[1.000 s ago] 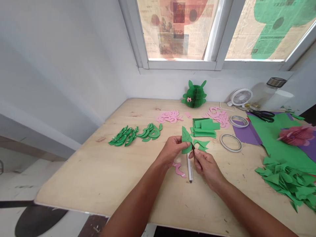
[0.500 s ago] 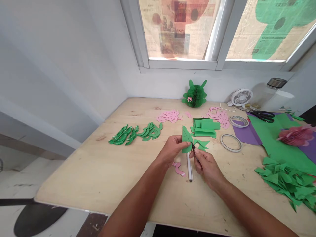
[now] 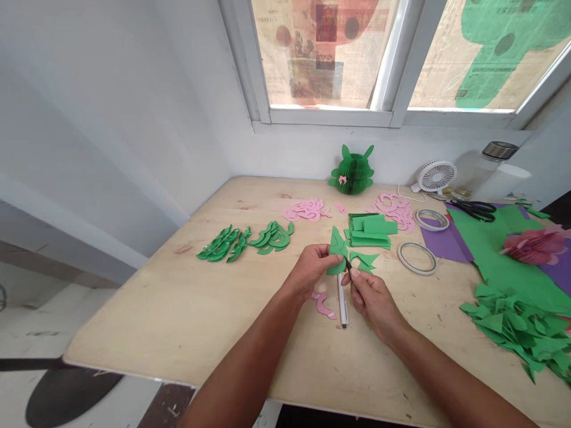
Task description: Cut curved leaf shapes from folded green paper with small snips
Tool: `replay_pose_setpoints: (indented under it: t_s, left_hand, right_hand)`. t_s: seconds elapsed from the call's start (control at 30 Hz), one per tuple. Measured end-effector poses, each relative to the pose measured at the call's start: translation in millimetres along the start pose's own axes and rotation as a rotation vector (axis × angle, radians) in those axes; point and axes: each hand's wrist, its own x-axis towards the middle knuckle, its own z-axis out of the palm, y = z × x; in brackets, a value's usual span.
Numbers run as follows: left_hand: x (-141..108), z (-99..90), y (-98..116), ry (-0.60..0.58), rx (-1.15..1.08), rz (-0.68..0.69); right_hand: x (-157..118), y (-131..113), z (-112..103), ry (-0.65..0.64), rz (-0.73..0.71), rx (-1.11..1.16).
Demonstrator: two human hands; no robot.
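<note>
Between thumb and fingers, my left hand [image 3: 316, 267] pinches a folded green paper piece [image 3: 336, 241] with curved outlines on it. My right hand [image 3: 372, 297] is closed on small scissors [image 3: 348, 264]; their dark blades meet the paper's right edge, and the handles are mostly hidden by my fingers. Below the paper lies a white pen [image 3: 342, 306], close to my right fingertips. A curved pink paper strip [image 3: 325, 307] rests beside the pen. Green offcuts [image 3: 364, 260] lie just behind my right hand.
Left are curved green cutouts [image 3: 273, 236]; behind are pink cutouts [image 3: 307, 209] and folded green papers [image 3: 370, 229]. A green honeycomb paper figure [image 3: 352, 172] stands by the wall. Right are tape rolls [image 3: 417, 258], black-handled scissors [image 3: 475, 209], a fan [image 3: 437, 175] and green scraps [image 3: 520, 327].
The green paper has turned slightly in my left hand, its lower part shifting a little left. Both hands stay in nearly the same place.
</note>
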Motion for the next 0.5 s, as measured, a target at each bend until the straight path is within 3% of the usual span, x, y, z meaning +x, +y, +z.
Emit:
replay_pose_setpoints:
  t_s: [0.5]
  left_hand:
    - [-1.1, -0.2, 1.2, -0.003, 0.025, -0.006]
  right_hand:
    - [-0.4, -2.3, 0.1, 0.019, 0.010, -0.027]
